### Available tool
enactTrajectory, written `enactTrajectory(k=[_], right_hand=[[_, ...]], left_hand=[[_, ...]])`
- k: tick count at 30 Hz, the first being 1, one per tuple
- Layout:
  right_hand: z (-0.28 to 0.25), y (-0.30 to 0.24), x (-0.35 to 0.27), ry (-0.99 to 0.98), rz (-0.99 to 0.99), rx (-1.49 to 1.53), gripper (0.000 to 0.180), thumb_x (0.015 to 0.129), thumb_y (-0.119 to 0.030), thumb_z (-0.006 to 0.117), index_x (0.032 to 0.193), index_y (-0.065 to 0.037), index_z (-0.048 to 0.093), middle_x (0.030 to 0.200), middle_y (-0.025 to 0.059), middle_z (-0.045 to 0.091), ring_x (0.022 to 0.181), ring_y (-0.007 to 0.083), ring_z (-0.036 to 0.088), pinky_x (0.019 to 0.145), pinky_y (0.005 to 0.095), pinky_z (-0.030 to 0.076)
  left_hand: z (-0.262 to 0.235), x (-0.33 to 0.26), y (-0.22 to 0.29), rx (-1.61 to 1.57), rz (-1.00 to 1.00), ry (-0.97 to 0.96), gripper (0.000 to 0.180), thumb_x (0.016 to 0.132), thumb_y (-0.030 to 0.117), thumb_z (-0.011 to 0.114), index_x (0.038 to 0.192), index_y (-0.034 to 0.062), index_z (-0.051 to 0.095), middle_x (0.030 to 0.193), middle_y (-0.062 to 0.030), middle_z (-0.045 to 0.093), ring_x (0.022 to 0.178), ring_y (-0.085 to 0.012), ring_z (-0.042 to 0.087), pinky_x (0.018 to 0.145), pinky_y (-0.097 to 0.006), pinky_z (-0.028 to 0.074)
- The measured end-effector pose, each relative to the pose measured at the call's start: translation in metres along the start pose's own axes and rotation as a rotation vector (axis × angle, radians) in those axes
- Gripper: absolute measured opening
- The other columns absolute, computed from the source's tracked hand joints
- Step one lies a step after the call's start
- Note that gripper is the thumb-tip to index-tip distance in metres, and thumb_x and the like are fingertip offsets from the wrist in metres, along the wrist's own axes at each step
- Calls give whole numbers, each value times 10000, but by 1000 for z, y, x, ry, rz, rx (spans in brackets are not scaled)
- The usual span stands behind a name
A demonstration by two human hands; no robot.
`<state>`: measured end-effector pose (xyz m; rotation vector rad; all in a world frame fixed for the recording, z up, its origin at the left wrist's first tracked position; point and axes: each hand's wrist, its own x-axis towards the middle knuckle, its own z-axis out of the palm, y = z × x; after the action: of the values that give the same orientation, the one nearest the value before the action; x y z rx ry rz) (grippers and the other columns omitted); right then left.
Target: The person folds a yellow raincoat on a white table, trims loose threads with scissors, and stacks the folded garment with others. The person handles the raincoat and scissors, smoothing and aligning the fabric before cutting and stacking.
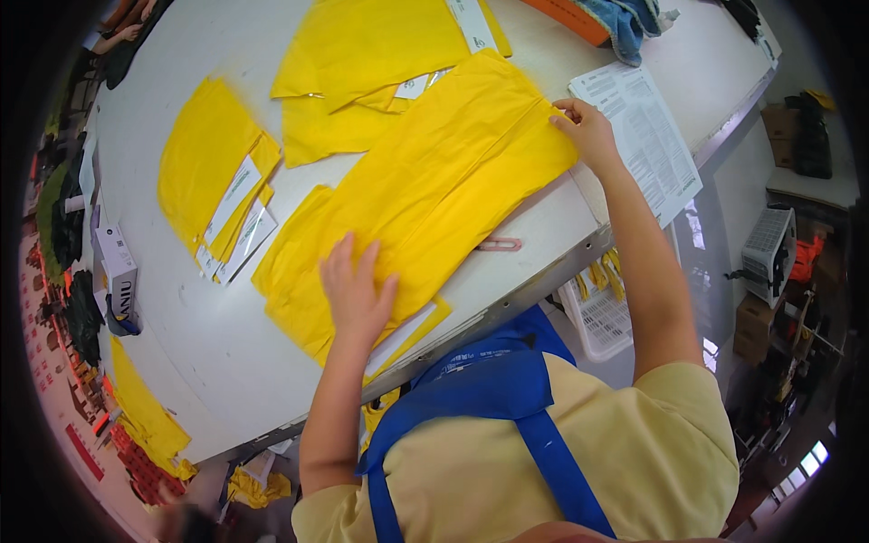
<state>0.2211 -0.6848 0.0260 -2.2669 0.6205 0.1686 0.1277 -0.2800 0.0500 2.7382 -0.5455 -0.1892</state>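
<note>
A long folded yellow garment (pixel 434 172) lies slantwise across the white table in front of me. My left hand (pixel 356 285) rests on its near left part, fingers spread over the cloth. At the far right corner, my right hand (pixel 587 131) pinches the garment's edge between thumb and fingers. Beneath the near end, another yellow piece (pixel 421 335) with a white strip sticks out. Partly behind the garment is a stack of yellow pieces (pixel 376 54) with white paper bands. To the left sits a smaller folded yellow pile (pixel 213 163), also with white paper strips.
Printed sheets (pixel 643 136) lie by my right forearm. A small pinkish-red tool (pixel 500 244) rests near the table's metal edge (pixel 543 273). An orange box (pixel 570 20) with denim cloth (pixel 625 27) stands far right. Below the edge is a white basket (pixel 602 321); a white box (pixel 118 271) stands left.
</note>
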Motion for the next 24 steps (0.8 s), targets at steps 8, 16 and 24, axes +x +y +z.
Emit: enactTrajectory(k=[8,16,24], right_hand=[[25,28,-90,44,-801,151,221,724,-60,699,917,-121,611,810,79,571,770,270,567,646,379,438],[75,39,-110,-259,-875,-136,208,774,-174,580,958,-83,615,942,79,563,926,257,536,766,364,418],[-44,39,-54,-1032,-324,504,151,742,-35,575,892,-25,569,802,75,551,728,162,571,629,282,469]], left_hand=[[53,199,118,-238,254,130,456,795,134,647,1231,63,533,1253,-163,500,1120,-348,478,956,-415,402],[74,278,140,-62,388,169,382,746,78,634,1124,127,596,1142,-40,562,1066,-284,492,924,-412,380],[23,305,145,-143,371,-198,138,760,112,615,897,109,622,915,-24,606,979,-229,523,927,-376,342]])
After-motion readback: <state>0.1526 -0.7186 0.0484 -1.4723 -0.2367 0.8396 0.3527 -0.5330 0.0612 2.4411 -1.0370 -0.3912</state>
